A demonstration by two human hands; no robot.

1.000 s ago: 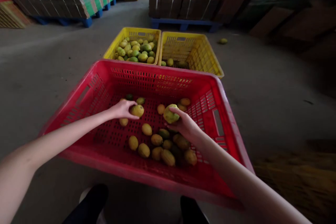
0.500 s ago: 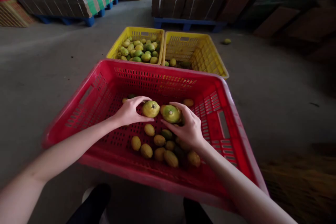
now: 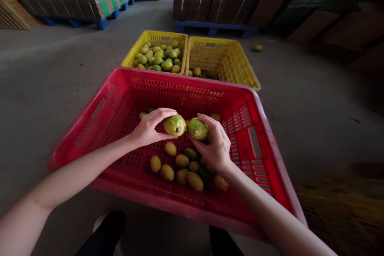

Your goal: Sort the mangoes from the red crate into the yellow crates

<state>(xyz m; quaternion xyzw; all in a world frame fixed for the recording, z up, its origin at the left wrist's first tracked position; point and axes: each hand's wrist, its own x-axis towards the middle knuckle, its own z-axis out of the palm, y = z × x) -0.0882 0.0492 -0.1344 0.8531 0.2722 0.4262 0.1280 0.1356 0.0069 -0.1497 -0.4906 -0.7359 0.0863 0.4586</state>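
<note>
Thumb and fingers of my left hand [image 3: 150,128] grip a yellow-green lemon [image 3: 174,125], its dark-tipped end turned toward me. Close on its right, my right hand [image 3: 214,144] holds a greener lemon [image 3: 197,129] with a pale stem spot showing. Both hands are raised inside a large red crate [image 3: 126,78]. Below them on the crate floor lie several loose lemons, among them a yellow lemon [image 3: 171,149] and one near the front [image 3: 195,181]. Part of that pile is hidden behind my right hand and wrist.
Beyond the red crate stand a yellow crate [image 3: 132,50] full of green and yellow lemons and a second yellow crate [image 3: 240,62] with a few. One lemon [image 3: 257,48] lies on the floor. Bundled cardboard [image 3: 213,6] rests on a blue pallet [image 3: 213,30] behind.
The left lemon has shifted slightly right and turned, its dark end now pointing lower. The right lemon has turned a little too, and the two are closer together.
</note>
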